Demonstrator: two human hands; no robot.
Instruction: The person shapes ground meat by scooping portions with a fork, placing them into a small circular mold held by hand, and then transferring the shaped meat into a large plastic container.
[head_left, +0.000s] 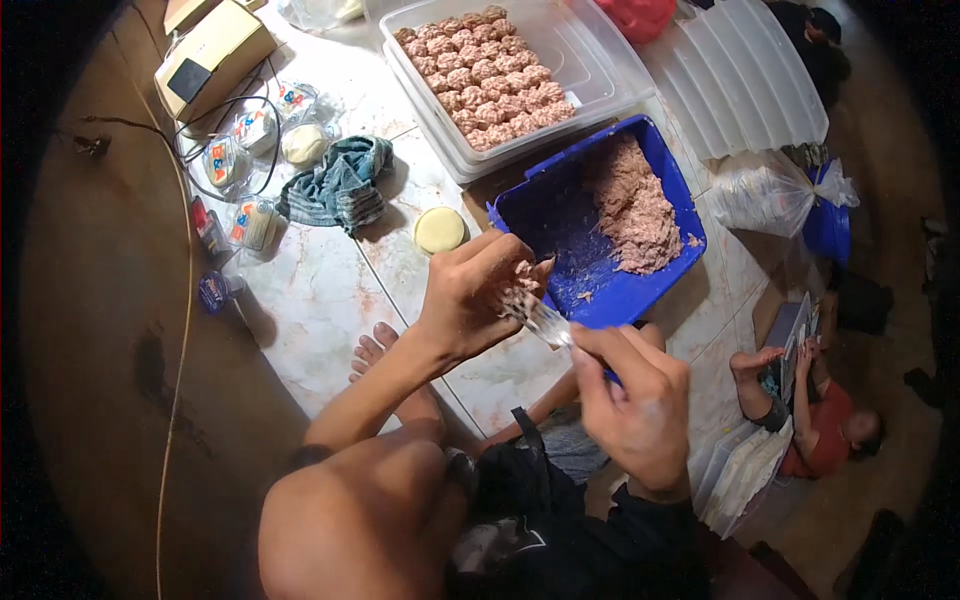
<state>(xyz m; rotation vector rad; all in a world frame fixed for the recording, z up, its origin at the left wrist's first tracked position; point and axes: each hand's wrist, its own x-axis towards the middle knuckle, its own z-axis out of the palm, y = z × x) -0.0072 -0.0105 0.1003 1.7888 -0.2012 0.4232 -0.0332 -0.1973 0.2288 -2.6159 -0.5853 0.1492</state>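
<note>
My left hand (476, 296) is closed around some pink minced meat paste (529, 276), part of which shows at the top of the fist. Between thumb and fingers, my right hand (634, 397) grips a clear plastic fork (540, 315), its tines against the left hand by the paste. Beyond both hands stands a blue plastic basin (637, 296) with a large mound of minced meat paste (641, 210) at its right side. Rows of shaped meatballs (487, 75) lie in a clear plastic tray (607, 67) behind it.
A round yellowish disc (439, 230), a teal cloth (341, 184), wrapped packets (255, 221) and a cardboard box (217, 56) lie on the left. At the right are a stack of translucent lids (739, 82), a tied plastic bag (761, 195) and a seated person in red (821, 431).
</note>
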